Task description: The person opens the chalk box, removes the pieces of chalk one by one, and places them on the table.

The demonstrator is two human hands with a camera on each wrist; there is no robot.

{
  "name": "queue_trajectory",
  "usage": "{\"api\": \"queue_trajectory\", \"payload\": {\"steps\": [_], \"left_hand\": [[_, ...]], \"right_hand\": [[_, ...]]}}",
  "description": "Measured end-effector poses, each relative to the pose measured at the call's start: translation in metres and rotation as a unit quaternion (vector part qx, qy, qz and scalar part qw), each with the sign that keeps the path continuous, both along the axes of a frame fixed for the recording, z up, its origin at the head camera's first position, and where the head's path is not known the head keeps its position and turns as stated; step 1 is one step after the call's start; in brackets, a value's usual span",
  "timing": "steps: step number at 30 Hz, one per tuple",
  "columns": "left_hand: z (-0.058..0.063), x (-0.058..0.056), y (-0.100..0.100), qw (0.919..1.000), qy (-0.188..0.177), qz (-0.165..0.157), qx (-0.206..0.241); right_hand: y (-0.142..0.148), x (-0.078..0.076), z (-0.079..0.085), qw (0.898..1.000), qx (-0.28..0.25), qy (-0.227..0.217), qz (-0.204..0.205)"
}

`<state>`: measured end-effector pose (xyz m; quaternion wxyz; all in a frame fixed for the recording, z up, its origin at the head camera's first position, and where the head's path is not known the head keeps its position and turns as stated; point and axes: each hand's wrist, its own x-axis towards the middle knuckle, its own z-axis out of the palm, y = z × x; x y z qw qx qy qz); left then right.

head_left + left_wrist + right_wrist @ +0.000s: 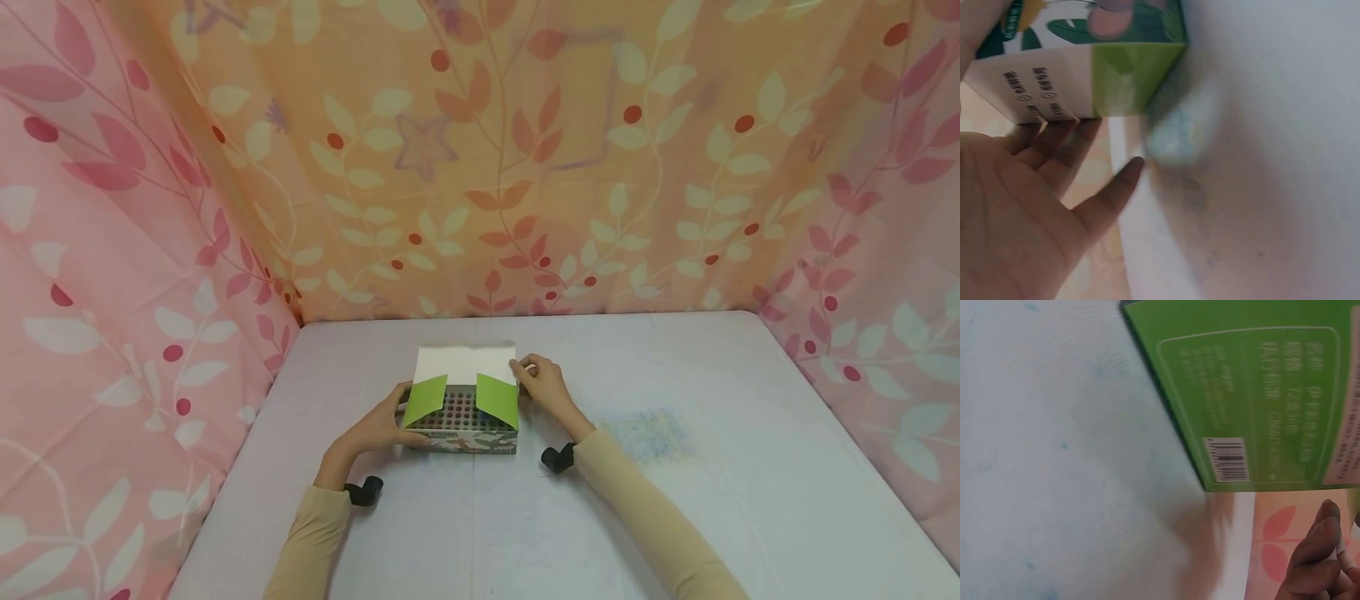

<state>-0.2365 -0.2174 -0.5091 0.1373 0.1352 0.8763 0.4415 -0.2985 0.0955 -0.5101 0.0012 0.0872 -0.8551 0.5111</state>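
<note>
Flanking the box [472, 442], the left hand [378, 425] grips its left side, the right hand [547, 388] pinches its raised lid [465, 365].

Soft, dim light leaves faint shadows on the table [450, 533] (wrist views hazy).

The left sleeve [303, 542] and right sleeve [641, 508] are showing plain beige cloth, creasing lightly. A small black device [365, 492] is jutting from each wrist. Left hand [377, 427] and right hand [547, 387] are appearing bare.
</note>
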Motion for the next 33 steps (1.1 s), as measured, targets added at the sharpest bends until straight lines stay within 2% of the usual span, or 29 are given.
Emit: {"api": "queue_trajectory", "payload": {"steps": [7,11,14,16,20,25,29,33], "left_hand": [[0.012,0.01,0.006,0.9994,0.017,0.009,-0.03],[0.027,0.019,0.01,0.9951,0.067,0.028,-0.066],[0.037,0.024,0.013,0.9874,0.115,0.046,-0.099],[0.041,0.027,0.016,0.9827,0.132,0.061,-0.115],[0.043,0.033,0.023,0.9773,0.145,0.09,-0.125],[0.037,0.037,0.033,0.9677,0.169,0.122,-0.142],[0.033,0.037,0.039,0.9561,0.203,0.145,-0.154],[0.03,0.035,0.043,0.9479,0.226,0.158,-0.16]], "right_hand": [[0.004,0.009,0.009,1.0,0.011,0.005,-0.01],[0.007,0.017,0.02,0.998,0.037,0.053,-0.025],[0.009,0.026,0.03,0.993,0.065,0.092,-0.036],[0.009,0.032,0.038,0.991,0.082,0.097,-0.033],[0.005,0.046,0.051,0.992,0.108,0.057,0.012],[-0.003,0.063,0.056,0.989,0.128,-0.001,0.077],[-0.008,0.074,0.057,0.982,0.159,0.0,0.098],[-0.013,0.082,0.054,0.977,0.189,0.032,0.096]]}}
